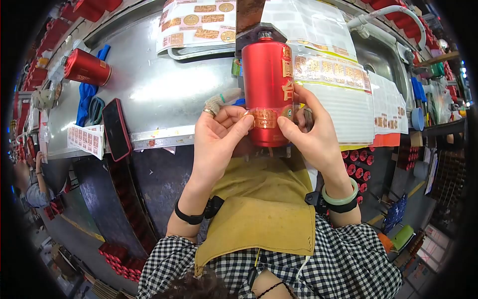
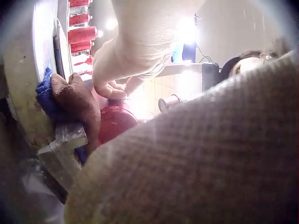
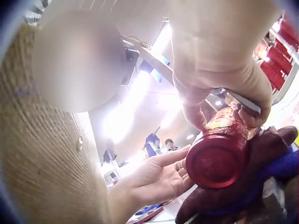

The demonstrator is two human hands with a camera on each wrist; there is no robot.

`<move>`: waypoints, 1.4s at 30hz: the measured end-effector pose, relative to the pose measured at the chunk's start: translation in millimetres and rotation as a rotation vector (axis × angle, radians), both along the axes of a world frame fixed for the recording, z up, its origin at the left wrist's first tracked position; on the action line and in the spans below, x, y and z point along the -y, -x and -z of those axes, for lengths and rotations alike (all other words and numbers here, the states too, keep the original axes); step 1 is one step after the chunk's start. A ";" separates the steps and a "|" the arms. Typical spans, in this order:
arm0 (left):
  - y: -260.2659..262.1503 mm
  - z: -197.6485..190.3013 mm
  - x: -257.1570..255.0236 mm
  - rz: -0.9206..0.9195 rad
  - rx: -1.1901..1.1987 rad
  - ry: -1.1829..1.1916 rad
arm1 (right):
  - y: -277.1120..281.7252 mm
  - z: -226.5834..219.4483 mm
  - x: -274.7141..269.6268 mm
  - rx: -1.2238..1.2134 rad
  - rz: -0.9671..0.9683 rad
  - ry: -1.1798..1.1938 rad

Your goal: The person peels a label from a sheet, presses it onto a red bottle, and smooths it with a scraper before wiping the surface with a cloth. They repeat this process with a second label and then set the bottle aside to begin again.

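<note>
A red bottle [image 1: 264, 84] with gold characters lies with its base towards me, over a brown forked rest [image 3: 261, 161]. Around the bottle near its base runs a gold label [image 1: 265, 118]. My left hand [image 1: 219, 137] pinches the label's left end between thumb and index finger; its other fingers are bent loosely beside the bottle. On the other side, my right hand [image 1: 313, 127] holds the label's right end, thumb pressed to the bottle's face and fingers reaching round behind. A flat grey piece [image 3: 245, 102] is tucked among the right fingers.
At the left, another red bottle [image 1: 87, 68] lies near a blue cloth [image 1: 85, 102], with a phone [image 1: 117, 129] and label strips [image 1: 87, 140] at the metal table's edge. Label sheets [image 1: 333, 104] cover the right side. A white pipe [image 1: 393, 11] curves over a sink at the right.
</note>
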State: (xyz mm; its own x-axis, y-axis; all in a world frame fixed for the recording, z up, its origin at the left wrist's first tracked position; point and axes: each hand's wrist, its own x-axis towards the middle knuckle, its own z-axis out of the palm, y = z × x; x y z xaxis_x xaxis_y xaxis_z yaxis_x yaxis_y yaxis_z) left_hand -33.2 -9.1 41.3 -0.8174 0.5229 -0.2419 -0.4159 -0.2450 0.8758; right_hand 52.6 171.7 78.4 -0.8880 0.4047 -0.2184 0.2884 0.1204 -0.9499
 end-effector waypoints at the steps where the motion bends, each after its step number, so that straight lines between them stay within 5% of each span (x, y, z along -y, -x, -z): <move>1: -0.1 -0.6 -0.1 0.002 0.001 0.000 | -0.4 0.8 -1.2 0.012 -0.008 -0.033; 21: -0.4 -3.5 4.8 0.032 0.019 -0.125 | 2.0 0.1 0.5 0.017 0.007 -0.013; 42: 2.6 -2.8 -0.4 -0.001 -0.050 0.004 | 3.0 4.4 0.8 -0.074 0.000 0.004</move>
